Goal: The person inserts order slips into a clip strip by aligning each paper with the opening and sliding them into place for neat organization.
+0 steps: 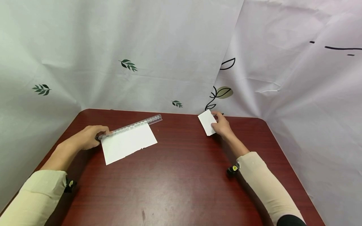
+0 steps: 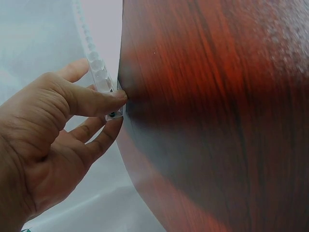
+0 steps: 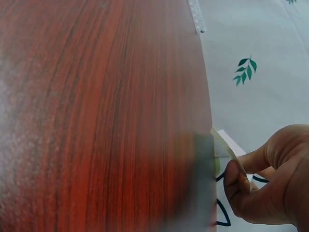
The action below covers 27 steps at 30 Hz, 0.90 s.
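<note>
My left hand (image 1: 90, 137) pinches one end of a clear plastic ruler (image 1: 133, 126) with a row of round holes. Under the ruler's edge lies a larger white sheet of paper (image 1: 128, 142), its lower edge ragged. In the left wrist view, the thumb presses on the ruler's end (image 2: 102, 79) with fingers beneath it. Toward the back right of the table, my right hand (image 1: 222, 125) holds a small white piece of paper (image 1: 207, 122) between thumb and fingers. The right wrist view shows that paper (image 3: 226, 145) edge-on, slightly bent, near the table's far edge.
A dark red wood-grain table (image 1: 169, 182) spreads below both hands. White cloth (image 1: 158, 56) with leaf prints hangs behind it and at its sides. Each wrist carries a small black camera, such as the right one (image 1: 232, 169).
</note>
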Tool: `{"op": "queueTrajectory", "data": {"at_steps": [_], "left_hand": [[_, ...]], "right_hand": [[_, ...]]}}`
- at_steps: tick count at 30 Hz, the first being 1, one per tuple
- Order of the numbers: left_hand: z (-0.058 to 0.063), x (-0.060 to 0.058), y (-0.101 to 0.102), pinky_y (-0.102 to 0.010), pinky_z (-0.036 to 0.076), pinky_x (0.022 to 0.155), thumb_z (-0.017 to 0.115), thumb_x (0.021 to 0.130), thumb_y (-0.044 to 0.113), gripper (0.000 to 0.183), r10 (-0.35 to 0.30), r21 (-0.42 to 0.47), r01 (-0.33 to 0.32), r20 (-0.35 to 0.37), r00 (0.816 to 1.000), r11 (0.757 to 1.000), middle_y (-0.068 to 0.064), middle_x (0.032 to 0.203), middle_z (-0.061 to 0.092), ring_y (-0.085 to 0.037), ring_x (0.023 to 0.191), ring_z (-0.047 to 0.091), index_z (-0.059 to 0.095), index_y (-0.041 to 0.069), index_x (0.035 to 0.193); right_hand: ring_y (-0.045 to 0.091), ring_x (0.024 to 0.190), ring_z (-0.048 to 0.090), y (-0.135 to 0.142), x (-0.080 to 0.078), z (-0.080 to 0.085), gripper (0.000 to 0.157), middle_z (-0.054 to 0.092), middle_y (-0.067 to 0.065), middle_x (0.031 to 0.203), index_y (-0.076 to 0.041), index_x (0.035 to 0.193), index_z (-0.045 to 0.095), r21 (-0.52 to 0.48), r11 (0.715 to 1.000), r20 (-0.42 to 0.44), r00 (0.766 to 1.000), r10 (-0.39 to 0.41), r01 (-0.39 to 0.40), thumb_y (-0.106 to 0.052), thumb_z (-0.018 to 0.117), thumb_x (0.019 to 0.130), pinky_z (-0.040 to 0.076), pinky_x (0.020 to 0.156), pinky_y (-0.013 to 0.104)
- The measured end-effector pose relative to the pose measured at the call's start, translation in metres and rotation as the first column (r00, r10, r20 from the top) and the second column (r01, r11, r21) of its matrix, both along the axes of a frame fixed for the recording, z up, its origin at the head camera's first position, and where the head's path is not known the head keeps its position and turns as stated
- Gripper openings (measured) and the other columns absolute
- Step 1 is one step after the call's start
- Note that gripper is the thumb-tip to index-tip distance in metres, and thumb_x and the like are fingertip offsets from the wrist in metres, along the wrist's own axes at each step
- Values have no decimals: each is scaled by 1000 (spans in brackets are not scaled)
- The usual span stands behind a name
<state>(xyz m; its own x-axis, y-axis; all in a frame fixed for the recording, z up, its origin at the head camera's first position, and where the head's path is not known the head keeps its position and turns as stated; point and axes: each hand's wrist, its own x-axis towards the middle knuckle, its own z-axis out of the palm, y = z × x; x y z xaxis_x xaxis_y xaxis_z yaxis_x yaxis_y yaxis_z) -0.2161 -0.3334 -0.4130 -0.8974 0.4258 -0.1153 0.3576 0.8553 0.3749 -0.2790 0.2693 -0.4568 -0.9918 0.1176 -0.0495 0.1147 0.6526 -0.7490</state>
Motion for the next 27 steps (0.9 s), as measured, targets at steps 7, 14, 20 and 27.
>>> {"op": "queueTrajectory", "data": {"at_steps": [7,14,20,27], "left_hand": [[-1,1,0,-42,46,75,65,80,-20,44,-14,2,14,-18,1000,1000,-22,125,69,-35,102,55,69,10,111],[-2,0,-1,-44,45,77,65,81,-20,44,-28,-2,28,-30,999,1000,-18,122,69,-32,100,54,70,12,112],[-2,1,-1,-44,45,78,66,81,-20,45,-28,-2,28,-31,999,1000,-19,124,70,-32,101,55,71,11,114],[-3,1,-1,-44,46,77,65,80,-21,45,-21,7,21,-33,999,1000,-21,126,70,-34,102,55,70,10,112]], "right_hand": [[39,114,71,-9,10,12,78,69,31,138,-12,167,50,-21,1000,-13,1000,19,-19,3,55,91,60,79,38],[28,103,71,5,-14,-19,80,74,19,128,-22,165,54,-30,999,-21,1000,15,-15,1,59,89,61,74,35],[28,105,71,3,-20,-23,83,75,19,128,-23,167,52,-9,1000,-27,1000,-3,3,0,61,88,62,74,37],[30,106,72,11,-39,-44,82,74,19,128,-24,166,53,0,1000,-10,1000,6,-6,0,61,88,61,72,34]]}}
